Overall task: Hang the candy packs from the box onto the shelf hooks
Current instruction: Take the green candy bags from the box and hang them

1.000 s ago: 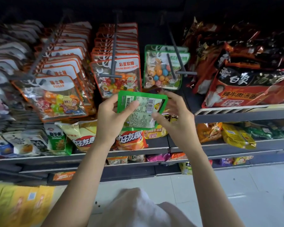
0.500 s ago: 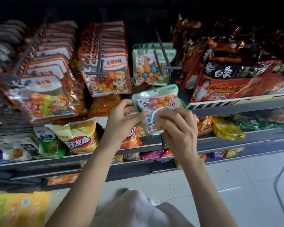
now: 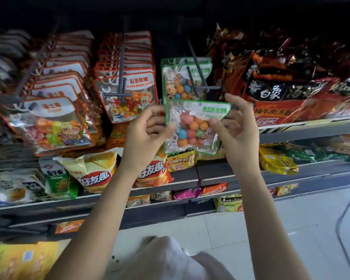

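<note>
Candy pack (image 3: 192, 126): glossy clear pouch, green-edged, full of round coloured balls. Pinched at left edge by left hand (image 3: 148, 136), at right edge by right hand (image 3: 233, 128), just below grey hook (image 3: 198, 75).

A shop aisle: candy packs (image 3: 127, 98) hang on shelf hooks (image 3: 121, 77), snack bags (image 3: 93, 174) fill tiered shelves (image 3: 291, 130) over tiled floor (image 3: 271, 229).

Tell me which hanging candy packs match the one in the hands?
The green-edged packs on the right-hand hook, just above the held pack. The other hanging rows have orange edges.
</note>
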